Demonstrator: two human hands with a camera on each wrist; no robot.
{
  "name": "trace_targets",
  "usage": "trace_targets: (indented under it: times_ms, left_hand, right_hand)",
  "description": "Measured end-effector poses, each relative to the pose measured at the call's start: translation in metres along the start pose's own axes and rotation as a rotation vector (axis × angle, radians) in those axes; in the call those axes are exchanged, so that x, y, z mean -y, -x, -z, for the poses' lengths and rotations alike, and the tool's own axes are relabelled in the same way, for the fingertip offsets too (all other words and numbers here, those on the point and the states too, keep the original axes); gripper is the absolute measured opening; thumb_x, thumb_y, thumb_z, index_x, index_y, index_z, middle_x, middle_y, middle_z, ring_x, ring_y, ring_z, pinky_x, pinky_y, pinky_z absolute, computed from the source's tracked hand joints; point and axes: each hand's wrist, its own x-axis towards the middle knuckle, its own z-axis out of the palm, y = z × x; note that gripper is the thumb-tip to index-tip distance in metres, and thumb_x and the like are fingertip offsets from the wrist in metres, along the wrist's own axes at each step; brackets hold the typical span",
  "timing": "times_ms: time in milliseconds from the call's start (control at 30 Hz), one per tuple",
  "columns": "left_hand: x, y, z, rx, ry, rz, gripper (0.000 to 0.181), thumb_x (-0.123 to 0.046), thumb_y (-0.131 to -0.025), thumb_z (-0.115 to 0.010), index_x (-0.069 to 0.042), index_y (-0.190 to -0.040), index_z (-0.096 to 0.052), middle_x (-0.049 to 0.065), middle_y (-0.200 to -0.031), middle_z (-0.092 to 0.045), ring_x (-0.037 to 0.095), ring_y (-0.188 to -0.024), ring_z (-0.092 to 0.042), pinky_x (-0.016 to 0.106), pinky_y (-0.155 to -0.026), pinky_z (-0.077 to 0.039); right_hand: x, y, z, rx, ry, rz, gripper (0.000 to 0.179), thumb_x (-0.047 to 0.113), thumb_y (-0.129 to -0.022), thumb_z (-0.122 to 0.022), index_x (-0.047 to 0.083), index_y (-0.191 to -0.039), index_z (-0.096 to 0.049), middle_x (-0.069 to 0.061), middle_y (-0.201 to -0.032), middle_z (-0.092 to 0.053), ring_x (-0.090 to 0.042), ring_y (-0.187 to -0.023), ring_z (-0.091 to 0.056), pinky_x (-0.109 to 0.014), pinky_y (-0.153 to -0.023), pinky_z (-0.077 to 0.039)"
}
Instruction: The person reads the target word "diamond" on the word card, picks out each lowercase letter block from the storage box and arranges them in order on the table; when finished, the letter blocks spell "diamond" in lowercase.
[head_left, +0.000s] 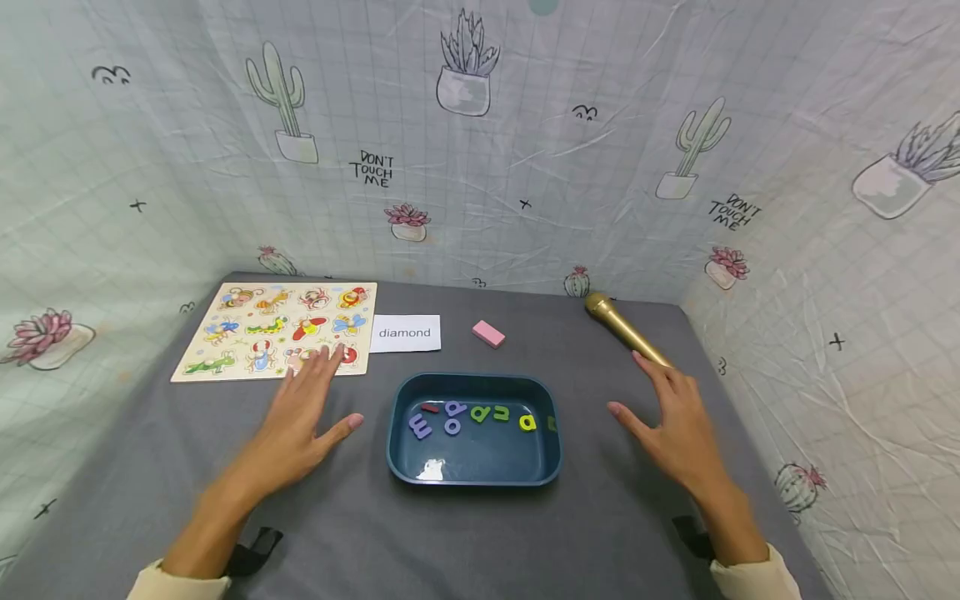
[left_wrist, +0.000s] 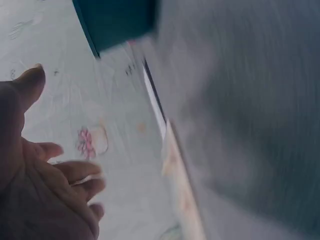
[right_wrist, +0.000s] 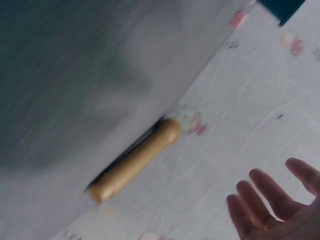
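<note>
Letters [head_left: 479, 414] are contained in the tray [head_left: 487, 460], flanked by the left hand [head_left: 296, 425] and the right hand [head_left: 681, 429], fingers [right_wrist: 270, 190] of both loosely spread, with a pink block [head_left: 489, 334] set beyond it.

There are seven letters [head_left: 421, 427] and one tray [head_left: 483, 460], board [head_left: 283, 337], card [head_left: 406, 334], block [head_left: 489, 333] and microphone [head_left: 624, 327].

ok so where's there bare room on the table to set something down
Bare grey cloth: between pink block and gold microphone, between tray and right hand, and along the tray's near side. Crowded: back left, where puzzle board and diamond card adjoin.
</note>
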Motion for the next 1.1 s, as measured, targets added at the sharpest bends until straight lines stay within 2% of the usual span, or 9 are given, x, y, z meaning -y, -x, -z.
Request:
trace_targets:
  times_ms: [67, 167, 233, 367, 467, 600, 833, 967, 1100]
  left_hand:
    - [-0.007, 0.001, -0.006, 0.027, 0.148, 0.017, 0.096, -0.039, -0.099, -0.076, -0.018, -0.172, -0.017, 0.020, -0.177, -0.021, 0.048, -0.162, -0.019, 0.071, -0.132, -0.012]
    - [-0.014, 0.003, -0.017, 0.048, 0.332, 0.022, 0.088, -0.028, -0.098, -0.079, -0.016, -0.169, -0.029, 0.017, -0.174, -0.031, 0.049, -0.158, -0.029, 0.077, -0.124, -0.024]
    - [-0.016, 0.003, -0.025, 0.061, 0.427, 0.007, 0.081, -0.023, -0.098, -0.078, -0.014, -0.166, -0.035, 0.016, -0.172, -0.036, 0.049, -0.158, -0.031, 0.078, -0.123, -0.026]
    - [-0.018, 0.002, -0.038, 0.093, 0.583, -0.027, 0.076, -0.014, -0.100, -0.075, -0.012, -0.165, -0.037, 0.016, -0.172, -0.035, 0.047, -0.160, -0.027, 0.075, -0.125, -0.022]
    - [-0.018, 0.001, -0.046, 0.121, 0.678, -0.028, 0.073, -0.009, -0.101, -0.073, -0.010, -0.164, -0.037, 0.016, -0.173, -0.033, 0.047, -0.161, -0.027, 0.068, -0.127, -0.024]
    - [-0.018, 0.001, -0.054, 0.165, 0.797, 0.004, 0.071, -0.005, -0.101, -0.070, -0.008, -0.164, -0.037, 0.016, -0.175, -0.030, 0.045, -0.162, -0.025, 0.057, -0.127, -0.024]
    - [-0.020, 0.004, -0.064, 0.196, 0.946, 0.074, 0.066, -0.004, -0.104, -0.066, -0.005, -0.163, -0.037, 0.018, -0.174, -0.030, 0.047, -0.160, -0.028, 0.060, -0.124, -0.030]
    - [-0.021, 0.006, -0.066, 0.196, 0.965, 0.088, 0.064, -0.005, -0.105, -0.064, -0.005, -0.163, -0.037, 0.019, -0.173, -0.031, 0.046, -0.160, -0.030, 0.055, -0.123, -0.037]
    - [-0.022, 0.007, -0.067, 0.195, 0.968, 0.095, 0.065, -0.005, -0.105, -0.065, -0.007, -0.163, -0.037, 0.019, -0.173, -0.031, 0.045, -0.160, -0.030, 0.051, -0.123, -0.040]
  right_hand:
    - [0.010, -0.004, -0.003, -0.022, -0.053, 0.022, 0.083, 0.034, -0.087, -0.089, 0.021, -0.159, -0.051, -0.019, -0.146, -0.060, -0.040, -0.127, -0.053, -0.067, -0.099, -0.047]
    - [0.025, -0.008, -0.009, -0.037, -0.124, 0.049, 0.081, 0.029, -0.084, -0.092, 0.021, -0.156, -0.055, -0.014, -0.140, -0.064, -0.034, -0.126, -0.056, -0.062, -0.101, -0.049]
    - [0.035, -0.010, -0.012, -0.041, -0.161, 0.065, 0.079, 0.028, -0.083, -0.093, 0.020, -0.153, -0.058, -0.010, -0.137, -0.066, -0.029, -0.123, -0.059, -0.055, -0.100, -0.051]
    - [0.056, -0.014, -0.020, -0.041, -0.216, 0.103, 0.074, 0.028, -0.082, -0.094, 0.021, -0.149, -0.061, -0.007, -0.130, -0.070, -0.021, -0.118, -0.062, -0.044, -0.095, -0.053]
    - [0.070, -0.017, -0.028, -0.033, -0.254, 0.127, 0.071, 0.030, -0.083, -0.094, 0.022, -0.146, -0.063, -0.006, -0.126, -0.071, -0.018, -0.115, -0.063, -0.044, -0.093, -0.056]
    - [0.088, -0.020, -0.038, -0.015, -0.295, 0.136, 0.065, 0.032, -0.083, -0.093, 0.021, -0.142, -0.066, -0.004, -0.121, -0.071, -0.017, -0.111, -0.064, -0.046, -0.092, -0.058]
    - [0.115, -0.026, -0.055, 0.025, -0.355, 0.126, 0.056, 0.032, -0.084, -0.093, 0.017, -0.133, -0.070, -0.001, -0.113, -0.072, -0.017, -0.107, -0.065, -0.046, -0.091, -0.060]
    - [0.127, -0.029, -0.066, 0.058, -0.389, 0.107, 0.052, 0.032, -0.083, -0.093, 0.017, -0.129, -0.073, 0.000, -0.109, -0.072, -0.017, -0.103, -0.066, -0.047, -0.091, -0.061]
    - [0.138, -0.031, -0.077, 0.091, -0.426, 0.084, 0.050, 0.031, -0.083, -0.094, 0.016, -0.126, -0.074, -0.006, -0.109, -0.074, -0.021, -0.103, -0.068, -0.049, -0.092, -0.062]
